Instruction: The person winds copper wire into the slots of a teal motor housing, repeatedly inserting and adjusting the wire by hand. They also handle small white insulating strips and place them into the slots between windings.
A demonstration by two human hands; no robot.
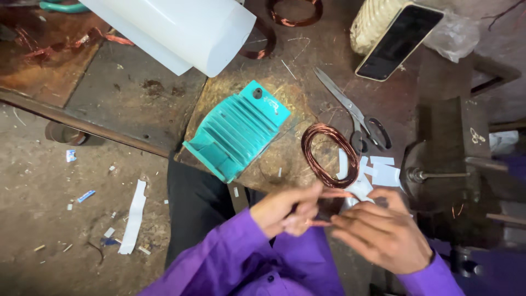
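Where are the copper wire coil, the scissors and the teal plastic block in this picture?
copper wire coil [313, 143], head view, on the left arc of the loop.
scissors [344, 101], head view, on the blades near the pivot.
teal plastic block [238, 130], head view, on its ribbed top face.

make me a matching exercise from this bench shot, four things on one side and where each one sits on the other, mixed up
Things:
1. scissors
2. teal stepped block
3. phone
4. copper wire coil

Places:
A. leaning on a pale ribbed object at the top right
B. just above the left hand and right hand
C. lying flat, handles beside the coil, blades pointing up-left
D. centre of the bench, below the white roll

Pairs: 1-C, 2-D, 3-A, 4-B
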